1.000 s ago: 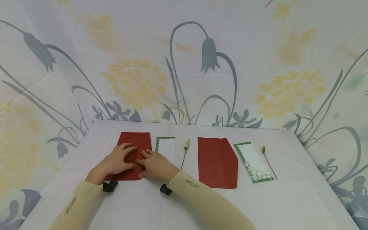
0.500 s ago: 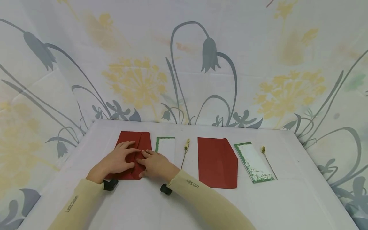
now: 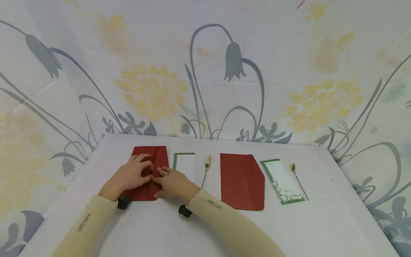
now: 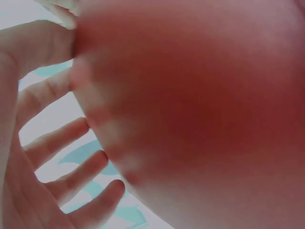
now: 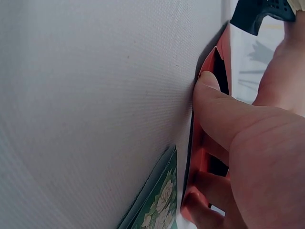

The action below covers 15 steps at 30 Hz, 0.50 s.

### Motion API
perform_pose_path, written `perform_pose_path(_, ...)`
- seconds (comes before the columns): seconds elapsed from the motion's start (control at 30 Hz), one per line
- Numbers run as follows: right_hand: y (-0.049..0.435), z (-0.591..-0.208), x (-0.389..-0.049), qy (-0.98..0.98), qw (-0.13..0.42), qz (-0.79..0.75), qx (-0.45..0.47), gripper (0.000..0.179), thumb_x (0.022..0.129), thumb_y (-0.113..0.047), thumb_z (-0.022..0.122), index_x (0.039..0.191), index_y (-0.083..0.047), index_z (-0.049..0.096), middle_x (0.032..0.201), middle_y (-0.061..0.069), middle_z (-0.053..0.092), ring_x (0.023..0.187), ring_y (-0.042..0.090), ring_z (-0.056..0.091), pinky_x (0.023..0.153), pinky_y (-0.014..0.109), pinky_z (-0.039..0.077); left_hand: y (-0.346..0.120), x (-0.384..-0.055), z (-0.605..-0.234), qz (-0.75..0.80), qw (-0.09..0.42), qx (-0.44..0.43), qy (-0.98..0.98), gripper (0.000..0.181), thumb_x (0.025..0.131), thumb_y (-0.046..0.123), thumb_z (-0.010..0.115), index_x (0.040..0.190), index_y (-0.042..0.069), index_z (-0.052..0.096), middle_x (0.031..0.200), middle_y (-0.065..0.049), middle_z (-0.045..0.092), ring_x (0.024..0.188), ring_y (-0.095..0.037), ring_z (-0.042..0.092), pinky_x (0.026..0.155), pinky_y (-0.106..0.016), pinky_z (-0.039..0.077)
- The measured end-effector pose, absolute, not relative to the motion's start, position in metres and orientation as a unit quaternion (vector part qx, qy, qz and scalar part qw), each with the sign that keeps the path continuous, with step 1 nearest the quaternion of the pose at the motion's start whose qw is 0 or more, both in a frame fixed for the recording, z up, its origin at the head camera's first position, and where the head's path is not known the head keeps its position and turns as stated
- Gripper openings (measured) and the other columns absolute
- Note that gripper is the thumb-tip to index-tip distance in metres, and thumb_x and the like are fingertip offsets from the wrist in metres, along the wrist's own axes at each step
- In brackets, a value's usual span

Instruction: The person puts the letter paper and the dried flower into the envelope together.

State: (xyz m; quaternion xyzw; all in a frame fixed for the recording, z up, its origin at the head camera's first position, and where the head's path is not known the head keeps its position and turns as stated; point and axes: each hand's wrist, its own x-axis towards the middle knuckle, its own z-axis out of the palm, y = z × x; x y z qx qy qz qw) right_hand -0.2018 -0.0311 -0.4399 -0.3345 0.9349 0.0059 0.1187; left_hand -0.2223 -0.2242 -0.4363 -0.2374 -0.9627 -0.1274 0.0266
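Your left hand (image 3: 130,175) is touching the red envelope (image 3: 162,159) on the table's (image 3: 154,232) left, grip unclear; your right hand (image 3: 174,184) is pressing it, fingers spread. You're probably handling light, crease-prone paper, best held by its edges.

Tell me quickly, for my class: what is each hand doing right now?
Left hand: open, fingertips touching the leftmost red envelope.
Right hand: open, fingers touching it too.

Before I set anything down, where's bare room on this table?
The table is bare up front between the sleeves, and right of the right flower. Crowded: left hand and right hand on the left envelope, with the left card and left flower close by.
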Motion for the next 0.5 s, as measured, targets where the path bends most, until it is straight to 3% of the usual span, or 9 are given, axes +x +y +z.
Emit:
perform_pose_path(0.13,-0.0309,-0.4394,-0.2017,0.934,0.116,0.008,-0.339,0.064,0.093,-0.056,0.06,0.15,-0.032,0.044,0.16,0.0,0.032,0.148,0.018,0.025,0.113,0.03,0.03,-0.2244,-0.2217,-0.4351,-0.114,0.044,-0.235,-0.964,0.016,0.083,0.021,0.076,0.096,0.018,0.066,0.131,-0.017,0.053,0.115,-0.038,0.049,0.069,-0.056,0.055)
perform_pose_path(0.3,-0.0283,-0.437,-0.2003,0.932,0.108,0.004,-0.345,0.063,0.094,-0.055,0.061,0.149,-0.03,0.046,0.159,0.002,0.033,0.147,0.018,0.026,0.113,0.028,0.029,-0.2235,-0.2214,-0.4334,-0.085,0.064,-0.249,-0.963,0.017,0.082,0.022,0.077,0.095,0.016,0.069,0.098,-0.006,0.053,0.087,-0.023,0.05,0.062,-0.041,0.054)
perform_pose_path(0.4,-0.0276,-0.436,-0.1998,0.932,0.108,0.003,-0.345,0.062,0.094,-0.055,0.06,0.149,-0.03,0.046,0.159,0.002,0.033,0.147,0.018,0.026,0.113,0.029,0.029,-0.2233,-0.2216,-0.4319,-0.088,0.04,-0.244,-0.965,0.019,0.083,0.023,0.076,0.098,0.016,0.068,0.087,0.0,0.05,0.07,-0.016,0.048,0.058,-0.037,0.049)
perform_pose_path(0.5,-0.0273,-0.4355,-0.1993,0.933,0.112,0.004,-0.343,0.062,0.094,-0.055,0.06,0.149,-0.03,0.046,0.159,0.001,0.032,0.148,0.018,0.025,0.113,0.029,0.03,-0.225,-0.2229,-0.4324,-0.117,0.005,-0.235,-0.965,0.02,0.085,0.023,0.075,0.101,0.016,0.066,0.081,0.003,0.05,0.063,-0.012,0.047,0.057,-0.034,0.046)
